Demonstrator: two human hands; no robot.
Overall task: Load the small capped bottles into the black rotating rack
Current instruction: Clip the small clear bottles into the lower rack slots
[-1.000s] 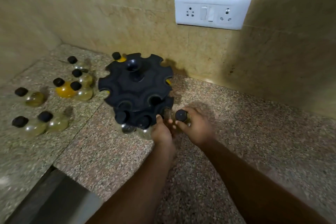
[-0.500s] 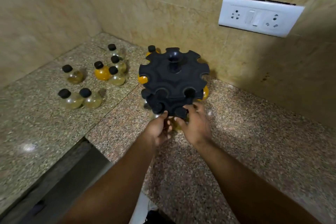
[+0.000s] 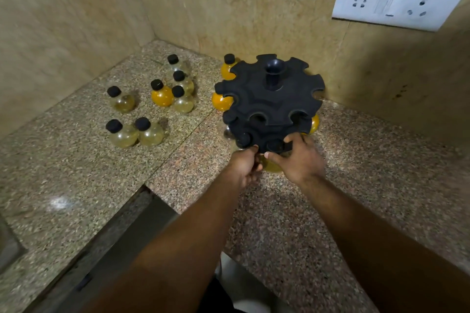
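Observation:
The black two-tier rotating rack [image 3: 269, 101] stands by the back wall. Orange bottles [image 3: 221, 102] hang in its lower tier at the left, back and right. Two black caps [image 3: 243, 138] sit in the front slots. A pale yellow bottle [image 3: 271, 167] hangs under the front edge, between my hands. My right hand [image 3: 297, 157] curls thumb and fingers round this bottle's neck at the slot. My left hand [image 3: 245, 165] grips the lower tier's rim just left of it, thumb on top and fingers curled beneath.
Several loose capped bottles [image 3: 150, 132], mostly pale yellow and one orange [image 3: 161, 95], stand on the granite counter [image 3: 76, 173] left of the rack. A white socket plate [image 3: 396, 2] is on the wall. The counter's front edge has a step-shaped cut-out [image 3: 142, 213] below my left arm.
My right hand has carried the bottle from beside the rack into a front slot of the lower tier. My left hand stayed on the rack's edge. The view has swung left.

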